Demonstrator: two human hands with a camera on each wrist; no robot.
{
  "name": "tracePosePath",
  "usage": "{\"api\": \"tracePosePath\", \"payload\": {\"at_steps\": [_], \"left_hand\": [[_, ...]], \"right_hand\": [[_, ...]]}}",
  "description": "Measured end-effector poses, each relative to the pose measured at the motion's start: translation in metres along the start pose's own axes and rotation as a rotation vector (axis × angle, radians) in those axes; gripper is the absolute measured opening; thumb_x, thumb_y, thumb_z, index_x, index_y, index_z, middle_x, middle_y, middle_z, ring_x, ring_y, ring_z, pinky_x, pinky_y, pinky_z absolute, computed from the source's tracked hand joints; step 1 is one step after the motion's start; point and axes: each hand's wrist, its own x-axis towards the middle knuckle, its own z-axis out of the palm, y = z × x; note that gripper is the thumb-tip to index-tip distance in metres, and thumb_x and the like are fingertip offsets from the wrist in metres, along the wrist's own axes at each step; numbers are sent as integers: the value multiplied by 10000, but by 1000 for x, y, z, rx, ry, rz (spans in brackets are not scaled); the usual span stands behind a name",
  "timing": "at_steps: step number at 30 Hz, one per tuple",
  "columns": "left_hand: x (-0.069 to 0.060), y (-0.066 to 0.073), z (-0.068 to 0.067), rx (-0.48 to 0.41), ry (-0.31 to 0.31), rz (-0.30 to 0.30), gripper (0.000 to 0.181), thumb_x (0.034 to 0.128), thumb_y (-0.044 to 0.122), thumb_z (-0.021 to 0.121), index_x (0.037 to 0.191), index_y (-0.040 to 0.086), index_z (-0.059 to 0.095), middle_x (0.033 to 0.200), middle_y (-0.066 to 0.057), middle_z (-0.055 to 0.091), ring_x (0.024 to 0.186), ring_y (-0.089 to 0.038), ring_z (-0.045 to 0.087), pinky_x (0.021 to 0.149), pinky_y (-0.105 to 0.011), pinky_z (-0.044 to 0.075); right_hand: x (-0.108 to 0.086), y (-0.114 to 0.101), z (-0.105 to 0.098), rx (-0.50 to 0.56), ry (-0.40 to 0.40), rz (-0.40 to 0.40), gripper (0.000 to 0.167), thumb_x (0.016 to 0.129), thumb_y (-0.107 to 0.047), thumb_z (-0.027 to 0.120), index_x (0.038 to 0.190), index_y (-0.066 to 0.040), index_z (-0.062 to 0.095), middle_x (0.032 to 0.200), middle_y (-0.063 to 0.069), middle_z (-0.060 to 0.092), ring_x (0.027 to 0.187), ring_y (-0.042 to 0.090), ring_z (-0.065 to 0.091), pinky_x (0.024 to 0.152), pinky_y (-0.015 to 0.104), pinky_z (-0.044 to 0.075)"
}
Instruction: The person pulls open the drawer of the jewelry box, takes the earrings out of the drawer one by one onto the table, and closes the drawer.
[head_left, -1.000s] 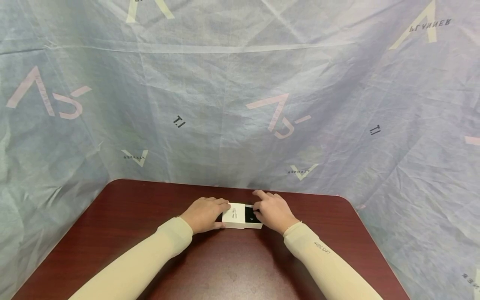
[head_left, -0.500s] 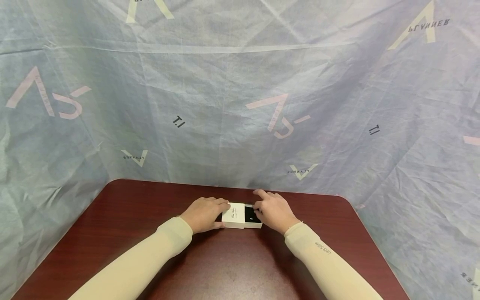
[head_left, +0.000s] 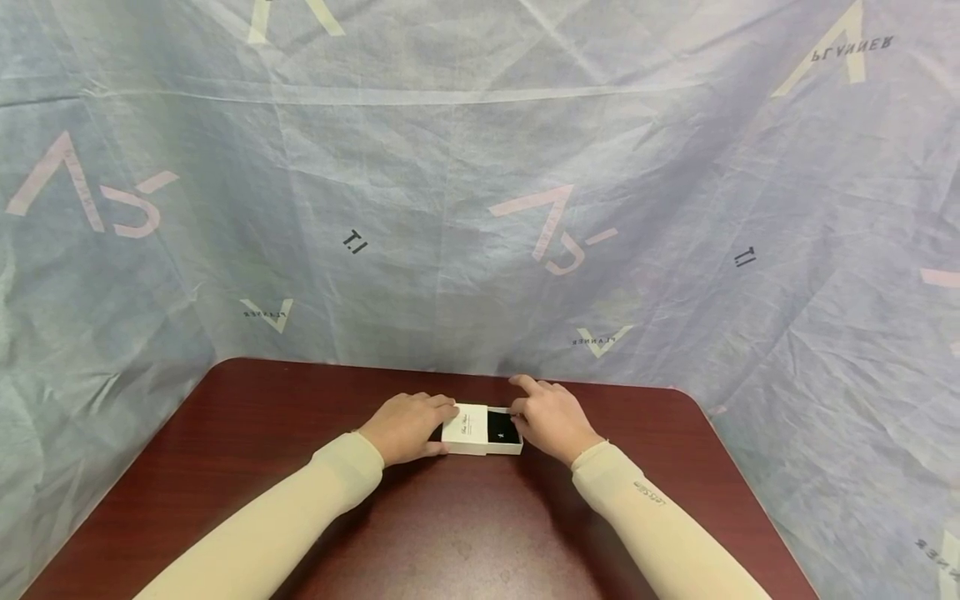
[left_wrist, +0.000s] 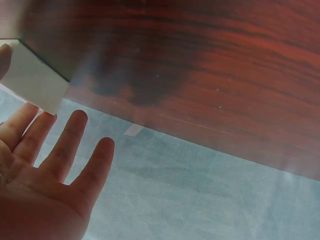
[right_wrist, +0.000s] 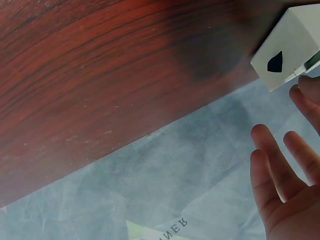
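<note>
A small white slide-out box (head_left: 465,430) with dark lettering on its sleeve lies at the table's far side. Its drawer stands partly out to the right, showing a black pad (head_left: 498,423) with a tiny light mark or piece on it. My left hand (head_left: 405,428) grips the sleeve's left end, thumb on the near side and fingers over the far side. At the drawer's right end is my right hand (head_left: 555,423), thumb and index finger close together at the rim, other fingers spread. Whether they pinch anything is hidden. A dark notch (right_wrist: 275,62) shows in the box's end in the right wrist view.
The dark red wood-grain table (head_left: 450,533) has rounded far corners. Grey printed cloth (head_left: 420,208) hangs behind it and along both sides, close to the far edge.
My right hand has shifted slightly right and away, so more of the black pad shows. The left hand keeps its hold on the box. The view has shifted a little.
</note>
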Motion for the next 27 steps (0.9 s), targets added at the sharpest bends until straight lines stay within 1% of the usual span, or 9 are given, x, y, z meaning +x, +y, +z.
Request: {"api": "tracePosePath", "payload": {"at_steps": [5,10,13,17,20,27], "left_hand": [[0,0,0,7,5,1,618,1059,494,900,1575,194,741,1664,-40,735,1447,-305,763,1160,-554,673],[0,1,-1,0,3,-1,615,1064,493,896,1580,198,740,1669,-35,733,1450,-304,763,1162,-548,674],[0,1,-1,-3,-1,-5,620,1063,490,897,1585,196,739,1673,-36,732,1458,-306,759,1165,-550,672],[0,0,-1,-7,-8,-7,632,1064,494,895,1594,191,733,1680,-42,726,1472,-310,752,1175,-552,667],[1,0,0,-1,-7,-2,638,1058,490,902,1591,184,732,1678,-47,727,1469,-311,753,1175,-542,667],[1,-1,0,-8,-15,-8,641,1060,501,898,1596,194,727,1686,-42,722,1481,-315,749,1183,-540,664]], "right_hand": [[0,1,-1,15,-6,11,105,933,-172,1009,994,-233,949,1470,95,805,1088,331,851,976,489,718],[-2,3,0,-11,-1,11,89,943,-176,997,983,-238,946,1461,83,803,1042,319,845,960,482,716],[-2,3,-1,-21,15,8,96,948,-159,985,969,-244,945,1448,79,807,1014,316,841,932,472,717],[-4,5,-2,-29,38,4,133,945,-117,960,937,-249,939,1430,88,816,998,319,838,863,455,710],[-5,7,-1,-43,40,10,143,937,-111,948,915,-251,929,1433,90,818,1005,328,840,845,453,705],[-9,12,1,-27,23,27,126,920,-141,982,911,-248,917,1454,97,806,1086,371,853,880,486,712]]}}
